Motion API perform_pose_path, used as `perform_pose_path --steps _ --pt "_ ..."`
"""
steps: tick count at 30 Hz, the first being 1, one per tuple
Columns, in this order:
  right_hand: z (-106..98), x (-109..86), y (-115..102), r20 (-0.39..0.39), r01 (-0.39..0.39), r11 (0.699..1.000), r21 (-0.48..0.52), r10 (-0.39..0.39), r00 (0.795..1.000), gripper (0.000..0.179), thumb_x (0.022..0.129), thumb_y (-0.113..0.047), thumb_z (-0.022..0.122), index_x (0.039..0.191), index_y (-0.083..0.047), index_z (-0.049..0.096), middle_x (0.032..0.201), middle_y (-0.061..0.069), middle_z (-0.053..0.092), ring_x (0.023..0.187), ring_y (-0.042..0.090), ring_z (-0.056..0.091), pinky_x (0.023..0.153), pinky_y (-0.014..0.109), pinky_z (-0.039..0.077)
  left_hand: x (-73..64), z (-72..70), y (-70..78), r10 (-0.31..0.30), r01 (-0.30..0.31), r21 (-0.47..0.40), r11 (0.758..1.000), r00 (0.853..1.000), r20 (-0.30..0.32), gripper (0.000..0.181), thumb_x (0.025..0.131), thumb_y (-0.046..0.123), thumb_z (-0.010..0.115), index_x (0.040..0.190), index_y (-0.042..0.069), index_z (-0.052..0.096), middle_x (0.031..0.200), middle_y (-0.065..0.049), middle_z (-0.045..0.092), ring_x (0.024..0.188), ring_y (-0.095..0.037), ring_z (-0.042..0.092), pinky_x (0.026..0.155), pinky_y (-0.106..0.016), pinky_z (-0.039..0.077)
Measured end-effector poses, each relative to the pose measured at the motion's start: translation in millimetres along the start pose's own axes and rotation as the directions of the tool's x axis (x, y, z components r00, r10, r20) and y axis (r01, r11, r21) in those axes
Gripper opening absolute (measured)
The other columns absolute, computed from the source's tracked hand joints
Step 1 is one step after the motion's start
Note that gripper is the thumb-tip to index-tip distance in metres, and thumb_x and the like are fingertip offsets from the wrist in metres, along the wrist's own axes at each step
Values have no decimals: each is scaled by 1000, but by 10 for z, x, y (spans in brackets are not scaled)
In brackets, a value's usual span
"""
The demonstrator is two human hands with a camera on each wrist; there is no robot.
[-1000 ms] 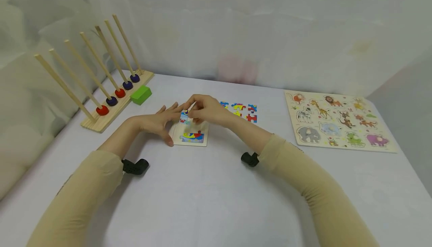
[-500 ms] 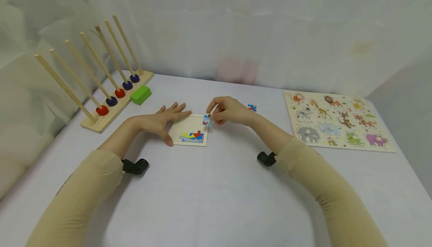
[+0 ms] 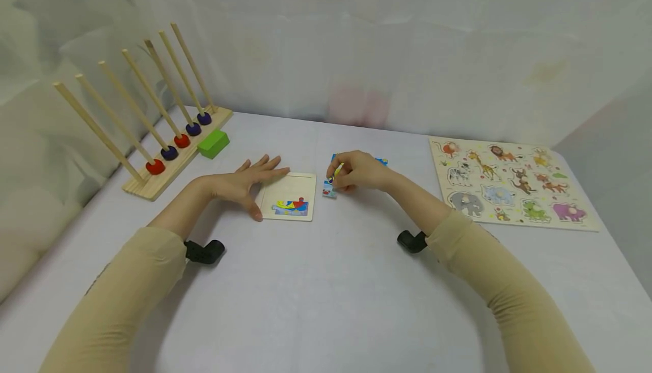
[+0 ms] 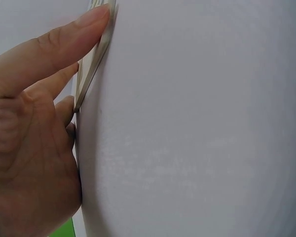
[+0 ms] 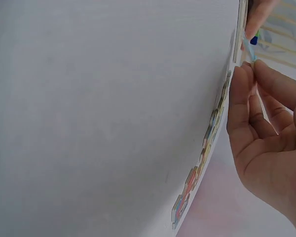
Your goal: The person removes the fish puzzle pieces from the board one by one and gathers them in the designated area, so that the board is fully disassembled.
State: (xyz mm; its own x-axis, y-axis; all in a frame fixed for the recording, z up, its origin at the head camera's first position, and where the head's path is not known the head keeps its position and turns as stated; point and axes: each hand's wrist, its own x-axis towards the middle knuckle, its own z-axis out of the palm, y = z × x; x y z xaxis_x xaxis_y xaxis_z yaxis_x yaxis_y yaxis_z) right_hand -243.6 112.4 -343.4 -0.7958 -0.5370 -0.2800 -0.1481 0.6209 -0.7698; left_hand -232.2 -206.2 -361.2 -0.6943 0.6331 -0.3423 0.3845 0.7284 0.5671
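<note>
In the head view my left hand spreads its fingers along the left side of a small wooden puzzle tray. Its thumb touches the tray's near left corner, and a fingertip rests by the far edge. Joined puzzle pieces lie in the near part of the tray. Right of the tray, my right hand pinches a light-blue puzzle piece between thumb and fingertip; the right wrist view shows that piece edge-on. Loose puzzle pieces sit on the table behind the right hand, mostly hidden by it.
At the left stands a wooden peg rack with red and dark-blue rings, a green block beside it. An animal puzzle board lies at the right. A white cloth backdrop rises behind the table.
My right hand has moved from over the tray to its right with the light-blue piece, now also slightly lower in view. My left hand has stayed at the tray.
</note>
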Motion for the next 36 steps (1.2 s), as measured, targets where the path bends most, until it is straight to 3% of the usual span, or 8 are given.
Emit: perform_pose_path --steps 9,36 --pt "57 21 40 -6 -35 998 -53 34 999 13 89 -18 70 103 -20 68 80 2 66 71 17 66 72 26 53 -3 7 -2 0 0 10 1000 1000 0 121 62 31 89 159 23 18 169 -10 -8 155 -37 -20 120 -65 -15" --pt "87 21 22 -47 -19 991 -134 13 999 11 89 -20 73 100 -21 73 81 1 69 66 14 68 70 25 51 -10 5 1 2 -2 16 1000 1000 0 121 61 31 88 159 23 18 169 -11 -8 155 -37 -19 120 -65 -15"
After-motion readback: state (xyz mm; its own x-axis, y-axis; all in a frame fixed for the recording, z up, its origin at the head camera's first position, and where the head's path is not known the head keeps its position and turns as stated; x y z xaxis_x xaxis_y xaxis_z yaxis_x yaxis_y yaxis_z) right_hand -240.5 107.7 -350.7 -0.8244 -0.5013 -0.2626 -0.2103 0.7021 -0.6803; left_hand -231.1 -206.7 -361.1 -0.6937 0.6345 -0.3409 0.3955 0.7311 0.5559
